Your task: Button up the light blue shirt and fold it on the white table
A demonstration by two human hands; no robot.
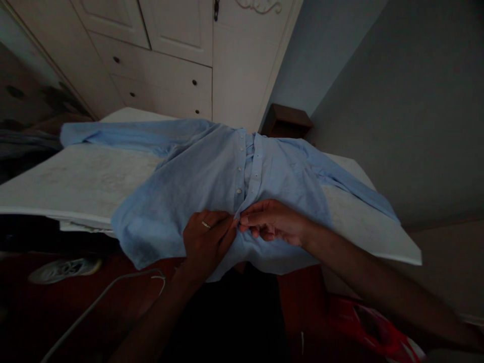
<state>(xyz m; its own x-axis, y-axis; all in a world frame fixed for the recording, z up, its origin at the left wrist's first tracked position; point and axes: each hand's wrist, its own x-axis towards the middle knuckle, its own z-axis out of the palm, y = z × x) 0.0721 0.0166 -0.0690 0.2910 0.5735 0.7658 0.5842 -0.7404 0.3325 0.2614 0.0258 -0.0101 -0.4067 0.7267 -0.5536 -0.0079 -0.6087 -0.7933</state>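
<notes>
A light blue button-up shirt [192, 171] lies front side up across a white table [117, 174], its sleeves spread to both sides and its hem hanging over the near edge. Along the upper front the two plackets lie apart, with white buttons [239, 191] on the left strip and buttonholes on the right one. My left hand [209, 239], wearing a ring, pinches the placket low on the front. Right against it, my right hand [274, 222] grips the same spot between thumb and index finger. The fingertips meet there, hiding any button between them.
Behind the table stands a white wardrobe [177, 45] with drawers, and a brown box-like shelf [289, 120] is beside it. On the dark red floor are a shoe [64, 269], a pale cable [98, 298] and a red bag-like object [378, 327].
</notes>
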